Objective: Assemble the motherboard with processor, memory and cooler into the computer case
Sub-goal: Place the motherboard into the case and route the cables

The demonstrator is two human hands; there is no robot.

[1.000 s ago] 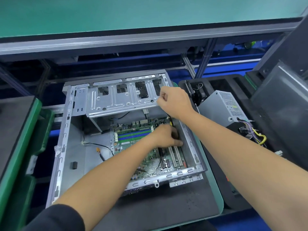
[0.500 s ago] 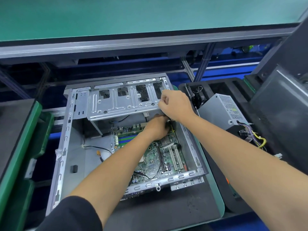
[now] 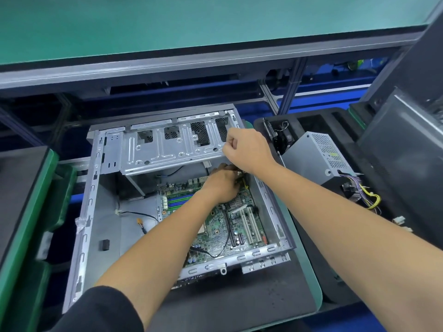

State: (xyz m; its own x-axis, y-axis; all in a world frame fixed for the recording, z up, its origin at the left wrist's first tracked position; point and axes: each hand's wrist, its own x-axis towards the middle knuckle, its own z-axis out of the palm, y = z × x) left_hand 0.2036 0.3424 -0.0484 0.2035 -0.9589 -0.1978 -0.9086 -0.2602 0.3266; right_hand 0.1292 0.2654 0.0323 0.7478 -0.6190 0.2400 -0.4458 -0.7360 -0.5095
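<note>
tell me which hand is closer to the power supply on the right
Right. The right hand is a fist by the case's far right corner, just across the wall from the power supply. The left hand is lower, inside the case over the motherboard, farther from it.

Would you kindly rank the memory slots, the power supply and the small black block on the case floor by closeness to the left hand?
1. Memory slots, just left of the left hand.
2. Power supply, outside right.
3. Black block, lower left.
</note>
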